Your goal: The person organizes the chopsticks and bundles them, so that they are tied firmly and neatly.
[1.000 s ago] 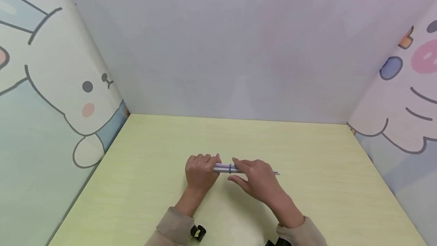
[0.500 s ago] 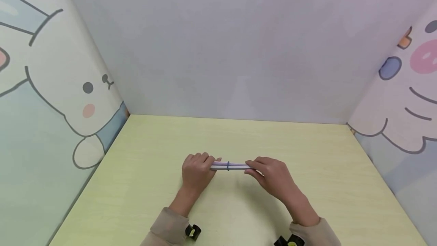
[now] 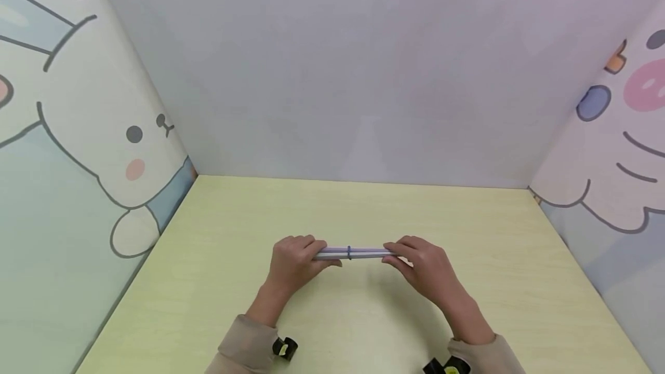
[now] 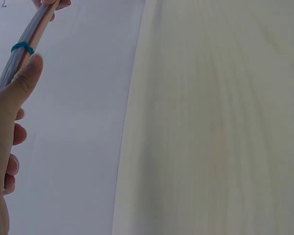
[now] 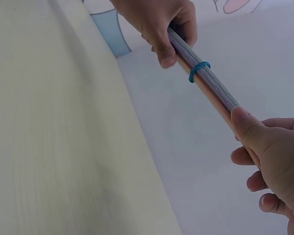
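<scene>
A slim bundle of chopsticks (image 3: 366, 253), pale grey, lilac and pinkish, is held level above the table, narrowing toward its right end. Around its middle sits a teal elastic band (image 5: 199, 71). My left hand (image 3: 295, 261) grips the thicker left end, its thumb (image 4: 27, 78) stretched along the sticks in the left wrist view. At the narrower right end, my right hand (image 3: 426, 267) pinches the bundle between thumb and fingers. The band lies between the two hands, touched by neither in the head view. Both ends of the bundle are hidden in the hands.
The pale yellow wood-grain table (image 3: 467, 218) runs back to a plain grey-white wall (image 3: 332, 74). Side panels with cartoon animals (image 3: 83, 131) stand left and right. A black strap device (image 3: 284, 349) shows at the left wrist, another (image 3: 451, 366) at the right.
My right hand has slid right from beside the band to the bundle's narrower end and pinches it there. My left hand has shifted slightly left, its thumb now below the sticks.
</scene>
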{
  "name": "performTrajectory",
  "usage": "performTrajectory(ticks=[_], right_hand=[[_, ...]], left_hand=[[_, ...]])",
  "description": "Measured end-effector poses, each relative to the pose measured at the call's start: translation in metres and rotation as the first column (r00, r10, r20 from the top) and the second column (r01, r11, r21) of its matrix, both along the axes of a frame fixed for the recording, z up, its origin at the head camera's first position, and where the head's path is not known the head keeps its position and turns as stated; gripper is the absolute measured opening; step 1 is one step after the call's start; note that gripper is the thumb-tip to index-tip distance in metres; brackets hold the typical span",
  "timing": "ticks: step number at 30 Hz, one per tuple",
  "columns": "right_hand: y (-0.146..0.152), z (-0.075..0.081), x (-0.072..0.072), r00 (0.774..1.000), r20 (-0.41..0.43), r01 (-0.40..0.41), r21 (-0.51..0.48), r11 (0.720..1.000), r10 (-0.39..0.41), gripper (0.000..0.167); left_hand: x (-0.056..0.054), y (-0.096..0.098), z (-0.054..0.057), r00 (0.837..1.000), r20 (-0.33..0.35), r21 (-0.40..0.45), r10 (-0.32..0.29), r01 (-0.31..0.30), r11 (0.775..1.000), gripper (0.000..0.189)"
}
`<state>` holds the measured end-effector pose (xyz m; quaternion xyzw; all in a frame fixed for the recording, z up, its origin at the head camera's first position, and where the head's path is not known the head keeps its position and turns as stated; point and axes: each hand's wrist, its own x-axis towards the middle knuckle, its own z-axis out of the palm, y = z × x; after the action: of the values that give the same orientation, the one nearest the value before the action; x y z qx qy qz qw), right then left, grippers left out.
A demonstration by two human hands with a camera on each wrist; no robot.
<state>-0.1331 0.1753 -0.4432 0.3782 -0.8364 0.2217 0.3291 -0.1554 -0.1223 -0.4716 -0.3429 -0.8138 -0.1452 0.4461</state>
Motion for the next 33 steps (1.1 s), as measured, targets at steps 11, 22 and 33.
performTrajectory(ticks=[11,22,33], right_hand=[[0.008,-0.011,-0.002,0.997,0.079,-0.005,0.001,1.0,0.005,0.023],[0.012,-0.034,-0.011,0.97,0.234,-0.056,-0.057,0.997,0.067,0.035],[0.013,-0.062,-0.03,0.915,0.386,0.154,-0.053,0.987,-0.122,0.024]], left_hand=[[-0.002,-0.011,0.0,0.951,0.288,0.006,-0.115,0.119,0.993,0.033],[-0.001,-0.017,0.001,0.857,0.515,-0.055,-0.032,0.07,0.996,0.029],[-0.02,-0.005,-0.016,0.845,0.518,-0.19,0.134,-0.039,0.981,0.026]])
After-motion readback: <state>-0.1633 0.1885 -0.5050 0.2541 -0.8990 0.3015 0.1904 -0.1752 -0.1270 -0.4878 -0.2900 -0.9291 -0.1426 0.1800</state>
